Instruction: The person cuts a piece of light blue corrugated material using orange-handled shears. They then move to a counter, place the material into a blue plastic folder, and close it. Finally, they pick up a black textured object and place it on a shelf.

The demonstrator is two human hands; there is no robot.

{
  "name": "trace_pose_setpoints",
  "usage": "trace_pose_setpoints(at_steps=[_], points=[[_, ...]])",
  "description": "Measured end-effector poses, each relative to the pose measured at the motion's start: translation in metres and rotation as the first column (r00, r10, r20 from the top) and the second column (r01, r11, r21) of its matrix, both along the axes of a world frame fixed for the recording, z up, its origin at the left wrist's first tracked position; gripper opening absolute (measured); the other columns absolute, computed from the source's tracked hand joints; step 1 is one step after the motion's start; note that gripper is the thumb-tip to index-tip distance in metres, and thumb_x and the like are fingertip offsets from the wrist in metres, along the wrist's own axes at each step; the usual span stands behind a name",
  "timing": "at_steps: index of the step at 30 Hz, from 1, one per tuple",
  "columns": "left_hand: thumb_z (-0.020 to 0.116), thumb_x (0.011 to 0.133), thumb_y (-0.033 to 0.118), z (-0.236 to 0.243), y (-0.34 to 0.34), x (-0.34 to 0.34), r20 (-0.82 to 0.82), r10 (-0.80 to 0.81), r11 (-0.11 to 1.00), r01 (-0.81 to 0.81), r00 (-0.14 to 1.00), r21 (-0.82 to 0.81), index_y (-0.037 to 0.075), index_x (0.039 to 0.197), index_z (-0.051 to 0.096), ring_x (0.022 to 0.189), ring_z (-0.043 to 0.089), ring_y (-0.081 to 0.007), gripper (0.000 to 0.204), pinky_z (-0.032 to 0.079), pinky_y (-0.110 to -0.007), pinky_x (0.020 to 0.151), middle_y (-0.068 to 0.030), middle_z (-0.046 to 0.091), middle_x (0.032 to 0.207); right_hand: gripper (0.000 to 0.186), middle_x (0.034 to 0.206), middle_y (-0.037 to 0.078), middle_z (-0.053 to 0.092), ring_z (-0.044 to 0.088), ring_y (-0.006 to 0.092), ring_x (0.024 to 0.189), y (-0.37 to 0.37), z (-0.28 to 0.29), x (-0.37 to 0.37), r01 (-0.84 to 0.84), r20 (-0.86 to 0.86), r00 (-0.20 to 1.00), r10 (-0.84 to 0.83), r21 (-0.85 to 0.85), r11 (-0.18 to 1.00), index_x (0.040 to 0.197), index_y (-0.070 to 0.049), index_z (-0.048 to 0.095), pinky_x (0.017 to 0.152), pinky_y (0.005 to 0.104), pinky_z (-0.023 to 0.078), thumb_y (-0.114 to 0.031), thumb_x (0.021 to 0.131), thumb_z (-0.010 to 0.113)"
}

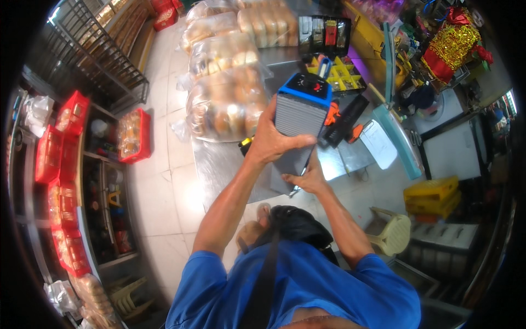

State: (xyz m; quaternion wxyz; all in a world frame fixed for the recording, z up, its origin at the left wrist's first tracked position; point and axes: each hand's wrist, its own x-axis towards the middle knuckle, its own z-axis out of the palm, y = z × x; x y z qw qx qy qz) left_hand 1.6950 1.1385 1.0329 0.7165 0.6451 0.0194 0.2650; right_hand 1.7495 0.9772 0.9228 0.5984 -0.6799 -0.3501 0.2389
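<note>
Above the metal table I hold a box-shaped blue-and-black device [302, 112] with a ribbed grey face and a dark panel at its far end. My left hand [272, 137] is closed around its left side, with the thumb lying across the ribbed face. Lower down, my right hand [311, 176] grips the near right part. The device is tilted; its underside is hidden. Just to its right on the table are a long black case or tool [350, 118] and orange-handled items [332, 112]. A yellow compartment organizer [345, 74] with small parts lies beyond.
Clear bags of bread [227, 104] fill the left part of the metal table [213, 170]. A clipboard with white paper [378, 143] is at the right. Red baskets [66, 203] line the shelf at left. A pale plastic stool [392, 234] and yellow crates [433, 192] stand at right.
</note>
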Motion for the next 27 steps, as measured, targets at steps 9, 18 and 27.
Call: trace_pose_setpoints(at_steps=[9, 18, 27], points=[[0.093, 0.060, 0.027, -0.013, 0.001, -0.002, -0.032, 0.119, 0.992, -0.118, 0.992, 0.038, 0.000, 0.124, 0.055, 0.097, 0.065, -0.0178, 0.080, 0.052, -0.032, 0.088, -0.0099, 0.068, 0.107, 0.123, 0.142, 0.018, 0.042, 0.042, 0.0299, 0.133, 0.005, -0.017, -0.001, -0.006, -0.014, 1.000, 0.007, 0.031, 1.000, 0.152, -0.005, 0.014, 0.110, 0.0411, 0.036, -0.014, 0.057, 0.091], [0.092, 0.059, 0.033, -0.014, -0.016, -0.003, 0.071, 0.412, 0.876, -0.417, 0.908, 0.243, -0.004, 0.127, 0.047, 0.094, 0.066, -0.0205, 0.090, 0.053, -0.034, 0.086, -0.0131, 0.066, 0.105, 0.128, 0.146, 0.018, 0.038, 0.038, 0.0321, 0.137, 0.004, -0.025, 0.001, -0.056, 0.006, 0.998, 0.057, -0.066, 0.996, 0.153, -0.006, 0.012, 0.114, 0.0422, 0.033, -0.024, 0.055, 0.092], [0.090, 0.064, 0.026, -0.011, -0.014, -0.002, 0.008, 0.370, 0.896, -0.359, 0.929, 0.261, -0.001, 0.126, 0.045, 0.098, 0.063, -0.0203, 0.081, 0.052, -0.035, 0.087, -0.0128, 0.061, 0.109, 0.129, 0.147, 0.018, 0.037, 0.036, 0.0313, 0.138, 0.005, -0.023, -0.001, -0.041, -0.032, 0.999, 0.040, -0.040, 0.998, 0.153, -0.005, 0.013, 0.115, 0.0415, 0.032, -0.026, 0.054, 0.093]])
